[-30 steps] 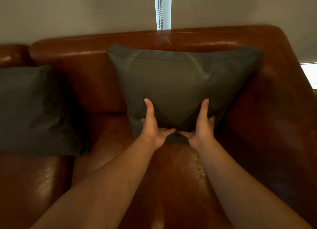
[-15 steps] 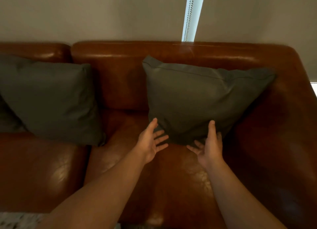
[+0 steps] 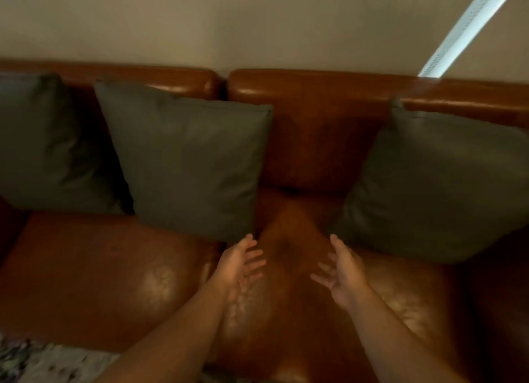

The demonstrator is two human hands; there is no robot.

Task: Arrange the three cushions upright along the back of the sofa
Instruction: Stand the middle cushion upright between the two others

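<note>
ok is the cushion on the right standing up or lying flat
Standing up. The right cushion leans against the sofa back, its bottom edge on the seat, and neither open hand touches it.

Three upright cushions (image 3: 189, 159); empty, spread hands (image 3: 239, 263)

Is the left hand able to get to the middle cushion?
Probably yes. The left hand is open and empty, just below the middle cushion and its lower right corner, with only bare sofa seat between them.
</note>
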